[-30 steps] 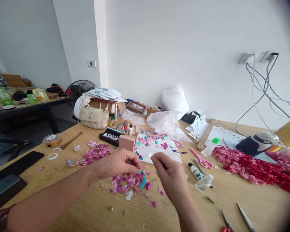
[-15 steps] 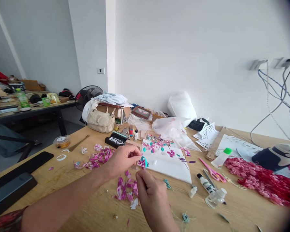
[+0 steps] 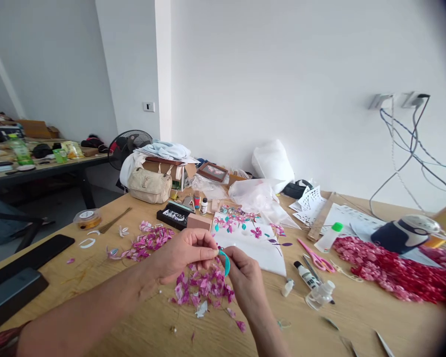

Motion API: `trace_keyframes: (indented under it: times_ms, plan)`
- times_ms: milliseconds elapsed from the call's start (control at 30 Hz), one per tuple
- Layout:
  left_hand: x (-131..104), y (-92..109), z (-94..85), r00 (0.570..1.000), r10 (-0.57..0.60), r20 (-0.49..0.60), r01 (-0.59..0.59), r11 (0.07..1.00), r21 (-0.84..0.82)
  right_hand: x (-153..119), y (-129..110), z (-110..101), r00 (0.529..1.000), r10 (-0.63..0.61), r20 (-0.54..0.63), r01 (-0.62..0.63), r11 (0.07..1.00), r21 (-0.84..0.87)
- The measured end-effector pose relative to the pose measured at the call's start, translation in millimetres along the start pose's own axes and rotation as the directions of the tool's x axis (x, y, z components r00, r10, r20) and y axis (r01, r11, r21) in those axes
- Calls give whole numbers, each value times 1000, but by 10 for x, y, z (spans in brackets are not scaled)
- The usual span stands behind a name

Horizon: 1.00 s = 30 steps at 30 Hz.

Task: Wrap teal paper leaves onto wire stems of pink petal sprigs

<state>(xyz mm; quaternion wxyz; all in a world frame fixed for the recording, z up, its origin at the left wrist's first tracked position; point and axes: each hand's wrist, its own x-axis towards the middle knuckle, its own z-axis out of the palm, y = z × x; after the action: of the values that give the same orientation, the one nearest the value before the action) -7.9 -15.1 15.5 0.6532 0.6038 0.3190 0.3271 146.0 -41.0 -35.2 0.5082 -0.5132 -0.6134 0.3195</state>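
Observation:
My left hand [image 3: 188,255] is closed in a pinch at the centre, above the purple petals [image 3: 204,286]. Between its fingertips and those of my right hand [image 3: 243,272] is a small teal curved strip [image 3: 226,263], with a tiny dark red bit at its upper end. The right fingers are closed beside the strip, and their tips are partly hidden. Behind the hands lies a white sheet [image 3: 245,250] bearing pink flowers and teal leaves. More purple petals [image 3: 152,242] are heaped to the left.
Pink scissors [image 3: 317,257], a green-capped bottle [image 3: 329,238] and small bottles [image 3: 319,296] lie to the right, near red and pink flower strands [image 3: 390,272]. A black tray [image 3: 173,215] and beige bag [image 3: 150,186] stand behind. A long black object [image 3: 29,258] lies left.
My right hand has risen to meet my left at the teal strip. The head view has shifted slightly right, and more petals show below the hands.

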Motion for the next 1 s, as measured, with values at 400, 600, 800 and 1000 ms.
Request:
trace_keyframes:
  times_ms: [400,600,800,1000]
  plan:
    - [60,24,-53,977,198,-83,-106,782,615,-280,-271,139,954,-294,61,275,776,-567]
    - [-4,-20,-27,985,54,167,-134,846,516,-170,-343,-265,978,-203,39,195,846,-497]
    - [-12,-45,6,997,-41,59,35,994,104,24,-68,-204,999,26,41,-23,998,-54]
    - [80,-36,-41,986,98,-136,-88,993,79,-34,84,169,999,-42,24,43,998,-40]
